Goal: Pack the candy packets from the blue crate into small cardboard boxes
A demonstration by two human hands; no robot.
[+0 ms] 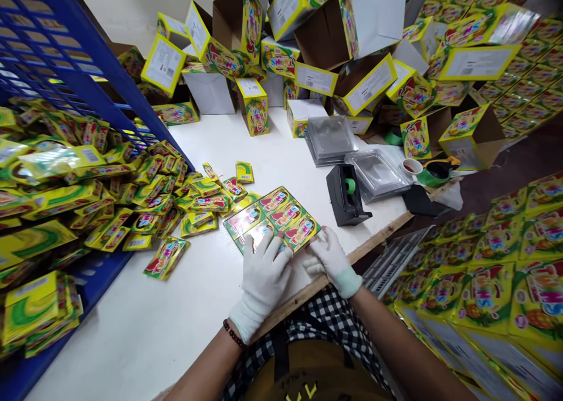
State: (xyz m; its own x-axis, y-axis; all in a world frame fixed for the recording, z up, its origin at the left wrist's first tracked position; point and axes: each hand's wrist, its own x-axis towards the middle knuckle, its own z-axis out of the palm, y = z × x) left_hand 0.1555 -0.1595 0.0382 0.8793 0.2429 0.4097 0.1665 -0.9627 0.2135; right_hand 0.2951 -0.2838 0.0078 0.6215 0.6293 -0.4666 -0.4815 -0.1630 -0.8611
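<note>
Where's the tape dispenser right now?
Head view, right of centre: the dispenser sits on the table beside the clear plastic stacks, beyond the right hand.

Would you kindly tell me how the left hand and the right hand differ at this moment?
The left hand lies spread over the pack, while the right hand is partly curled at the pack's right corner. The left hand has a dark beaded bracelet at its wrist; the right hand shows none. Both wear white gloves.
</note>
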